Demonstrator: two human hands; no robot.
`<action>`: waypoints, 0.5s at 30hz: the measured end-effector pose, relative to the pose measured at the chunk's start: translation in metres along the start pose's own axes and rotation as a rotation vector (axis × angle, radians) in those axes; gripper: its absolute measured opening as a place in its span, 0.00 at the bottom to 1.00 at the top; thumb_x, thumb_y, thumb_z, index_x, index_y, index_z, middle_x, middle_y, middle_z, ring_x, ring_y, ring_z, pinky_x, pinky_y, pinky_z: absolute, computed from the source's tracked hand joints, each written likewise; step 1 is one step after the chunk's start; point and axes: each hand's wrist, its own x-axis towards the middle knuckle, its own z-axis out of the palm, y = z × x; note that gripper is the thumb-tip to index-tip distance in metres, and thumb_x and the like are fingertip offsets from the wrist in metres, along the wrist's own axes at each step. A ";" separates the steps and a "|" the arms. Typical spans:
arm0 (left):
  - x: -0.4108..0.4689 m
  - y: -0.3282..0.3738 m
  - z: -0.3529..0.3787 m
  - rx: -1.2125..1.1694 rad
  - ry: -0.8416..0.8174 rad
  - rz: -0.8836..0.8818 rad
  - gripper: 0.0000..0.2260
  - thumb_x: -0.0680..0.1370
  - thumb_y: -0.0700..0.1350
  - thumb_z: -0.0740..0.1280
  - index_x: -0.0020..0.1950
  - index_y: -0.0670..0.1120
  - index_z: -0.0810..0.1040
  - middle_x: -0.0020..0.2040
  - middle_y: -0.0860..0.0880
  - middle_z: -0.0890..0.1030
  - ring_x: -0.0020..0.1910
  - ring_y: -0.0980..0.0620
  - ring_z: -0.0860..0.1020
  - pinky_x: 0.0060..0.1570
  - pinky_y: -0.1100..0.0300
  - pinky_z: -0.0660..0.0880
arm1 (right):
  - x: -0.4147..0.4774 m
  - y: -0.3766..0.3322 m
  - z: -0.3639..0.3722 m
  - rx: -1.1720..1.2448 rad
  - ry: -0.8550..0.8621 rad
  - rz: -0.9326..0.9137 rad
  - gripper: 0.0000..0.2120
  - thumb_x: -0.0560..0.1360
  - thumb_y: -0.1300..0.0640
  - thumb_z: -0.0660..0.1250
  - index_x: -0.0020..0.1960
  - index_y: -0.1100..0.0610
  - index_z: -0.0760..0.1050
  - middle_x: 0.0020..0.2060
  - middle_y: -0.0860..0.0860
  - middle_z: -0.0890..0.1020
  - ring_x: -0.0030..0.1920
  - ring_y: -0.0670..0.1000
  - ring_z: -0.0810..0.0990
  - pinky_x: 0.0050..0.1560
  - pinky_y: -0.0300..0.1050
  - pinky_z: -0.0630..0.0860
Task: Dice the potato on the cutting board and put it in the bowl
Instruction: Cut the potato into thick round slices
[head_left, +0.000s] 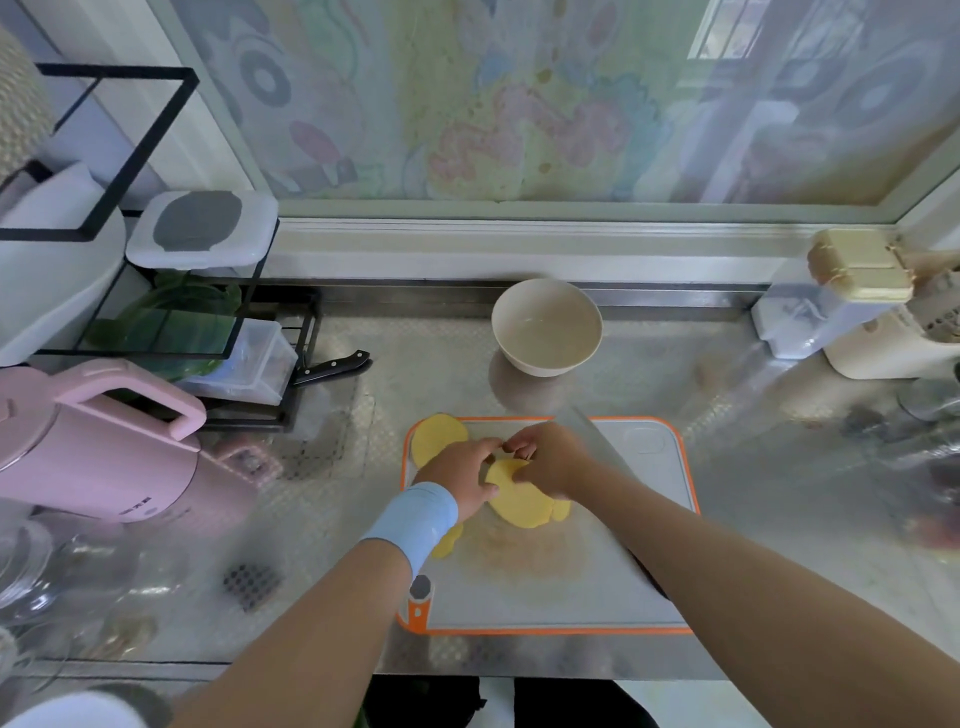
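Our two forearms are entering from the lower edge, the left one wearing a light blue wristband (415, 519). Both are reaching over the cutting board (545, 587), a grey board with an orange rim that is lying on the metal counter (779, 545).

Near the middle of the board, the left hand (467, 478) and the right hand (550, 457) are meeting over the potato slices (519, 501), a yellow overlapping pile lying flat on the board. The fingers of both hands are curling down and gripping the pile, left hand on its left edge, right hand on its far right edge. The fingertips of the two hands are nearly touching.

A single slice (439, 439) is lying apart at the far left corner of the board. A pale, blurred blade (597, 441) is slanting across the board just beside the right hand; we cannot tell whether anything is holding it.

The bowl (545, 364) is standing upright on the counter beyond the board, well apart from the hands. A pink kettle (93, 441) is standing at far left.
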 end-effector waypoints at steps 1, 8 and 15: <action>0.003 0.002 0.001 -0.034 0.009 -0.031 0.25 0.76 0.46 0.68 0.72 0.53 0.67 0.63 0.51 0.76 0.58 0.49 0.76 0.57 0.54 0.74 | 0.000 0.003 0.001 0.032 0.004 0.004 0.22 0.70 0.61 0.76 0.62 0.52 0.79 0.49 0.46 0.79 0.51 0.46 0.78 0.50 0.35 0.70; 0.011 -0.006 -0.007 -0.089 0.023 -0.114 0.17 0.79 0.47 0.65 0.67 0.49 0.73 0.62 0.50 0.77 0.58 0.50 0.76 0.57 0.58 0.72 | -0.003 0.021 -0.012 -0.137 -0.121 -0.011 0.26 0.70 0.60 0.74 0.68 0.49 0.76 0.63 0.47 0.78 0.63 0.50 0.76 0.60 0.41 0.72; 0.030 -0.010 -0.017 -0.132 0.235 -0.256 0.14 0.80 0.45 0.62 0.65 0.47 0.75 0.59 0.47 0.79 0.56 0.46 0.77 0.52 0.56 0.74 | -0.009 0.047 -0.018 -0.034 -0.086 0.118 0.26 0.70 0.64 0.73 0.67 0.51 0.76 0.57 0.48 0.80 0.59 0.52 0.78 0.59 0.44 0.76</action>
